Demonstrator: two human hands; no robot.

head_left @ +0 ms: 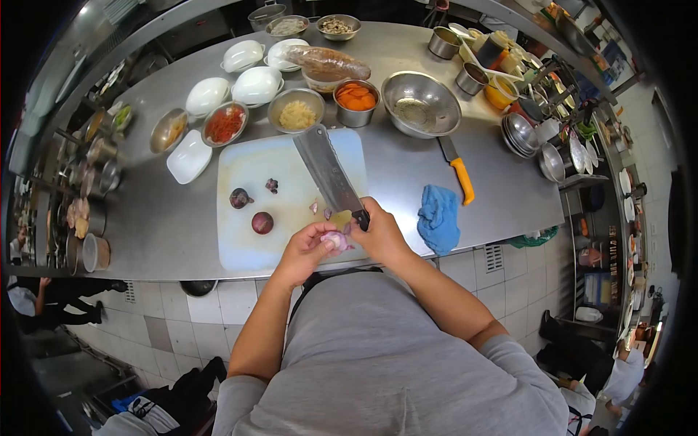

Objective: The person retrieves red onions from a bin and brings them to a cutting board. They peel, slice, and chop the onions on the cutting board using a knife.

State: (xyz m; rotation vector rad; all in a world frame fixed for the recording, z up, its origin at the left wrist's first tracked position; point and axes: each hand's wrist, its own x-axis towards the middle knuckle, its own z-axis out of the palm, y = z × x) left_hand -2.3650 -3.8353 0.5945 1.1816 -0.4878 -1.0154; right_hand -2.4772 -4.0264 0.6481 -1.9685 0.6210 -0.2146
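Observation:
Over the near edge of the white cutting board, my left hand is closed around a pale pink, partly peeled onion. My right hand grips the black handle of a wide cleaver, whose blade points up and away to the left across the board. The fingers of both hands are close together at the onion. Small purple skin pieces lie just beyond the hands. On the board's left half are a round purple onion, a darker onion and a dark scrap.
A yellow-handled knife and a blue cloth lie right of the board. Behind it stand bowls of red strips, pale slices and carrots, a large steel bowl and white dishes. Other people stand at the edges.

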